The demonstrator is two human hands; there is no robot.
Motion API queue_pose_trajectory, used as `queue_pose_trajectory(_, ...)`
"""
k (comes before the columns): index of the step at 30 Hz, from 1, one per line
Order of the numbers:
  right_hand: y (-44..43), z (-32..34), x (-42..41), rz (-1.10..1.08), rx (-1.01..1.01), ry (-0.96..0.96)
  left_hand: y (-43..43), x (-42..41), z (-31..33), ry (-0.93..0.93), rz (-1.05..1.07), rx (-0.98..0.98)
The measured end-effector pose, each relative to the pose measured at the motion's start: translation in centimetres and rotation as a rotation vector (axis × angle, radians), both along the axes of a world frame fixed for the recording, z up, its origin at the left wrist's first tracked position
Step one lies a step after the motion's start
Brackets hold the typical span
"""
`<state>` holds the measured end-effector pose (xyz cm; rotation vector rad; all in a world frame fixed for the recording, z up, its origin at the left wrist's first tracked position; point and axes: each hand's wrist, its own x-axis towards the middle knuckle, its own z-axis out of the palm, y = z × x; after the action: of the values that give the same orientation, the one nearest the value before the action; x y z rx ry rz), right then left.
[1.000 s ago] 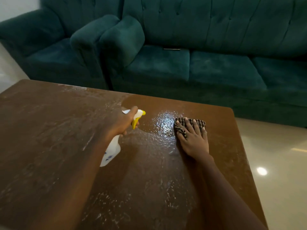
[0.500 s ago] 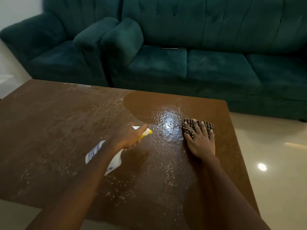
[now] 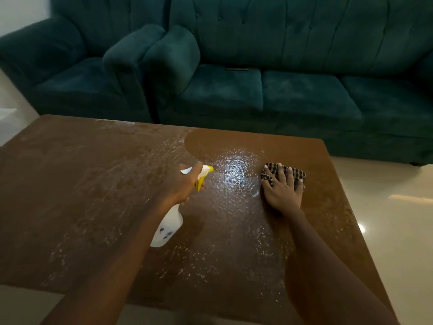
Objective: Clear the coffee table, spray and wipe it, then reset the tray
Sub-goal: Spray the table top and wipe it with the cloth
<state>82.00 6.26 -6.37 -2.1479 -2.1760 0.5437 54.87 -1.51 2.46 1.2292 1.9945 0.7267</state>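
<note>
My left hand (image 3: 180,186) grips the spray bottle (image 3: 169,225), its nozzle swung back up towards the wet patch (image 3: 234,167); my right hand (image 3: 282,192) has stayed flat, fingers straight, pressing the checked cloth (image 3: 300,174) on the counter (image 3: 93,184), far right. I judge spraying nearly done; wiping follows.

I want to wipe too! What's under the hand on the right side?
A checked cloth, pressed flat on the wet coffee table by the right hand. Its far edge and corners peek out; the part beneath the fingers is covered.
</note>
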Motion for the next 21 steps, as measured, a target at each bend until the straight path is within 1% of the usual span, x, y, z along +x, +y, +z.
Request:
queue_pose_trajectory(2,0.0,0.2,-3.0,0.062,0.007,-0.015,0.0,-0.9,0.0,-0.042,0.007,0.014)
queue_pose_trajectory(6,-3.5,0.1,-9.1,0.306,0.078,-0.021,0.1,-2.0,0.1,-0.099,0.074,0.049)
queue_pose_trajectory(8,-6.5,-0.2,-9.5,0.404,0.13,-0.022,0.2,-2.3,0.0,-0.127,0.079,0.065)
queue_pose_trajectory(10,-9.1,-0.5,-7.9,0.462,0.146,-0.027,0.2,-2.6,-0.4,-0.161,0.062,0.076)
queue_pose_trajectory(12,-10.9,-0.8,-5.2,0.446,0.149,-0.033,0.2,-2.6,-0.4,-0.19,0.05,0.084)
queue_pose_trajectory(15,-11.1,-0.7,-1.3,0.304,0.148,-0.049,0.3,-2.7,-0.3,-0.196,0.05,0.087)
queue_pose_trajectory(18,-8.4,-0.8,0.9,0.16,0.145,-0.084,0.2,-2.9,-0.3,-0.21,0.021,0.083)
queue_pose_trajectory(21,-4.8,-0.8,0.3,0.075,0.111,-0.1,-0.1,-2.9,-0.1,-0.205,0.022,0.092)
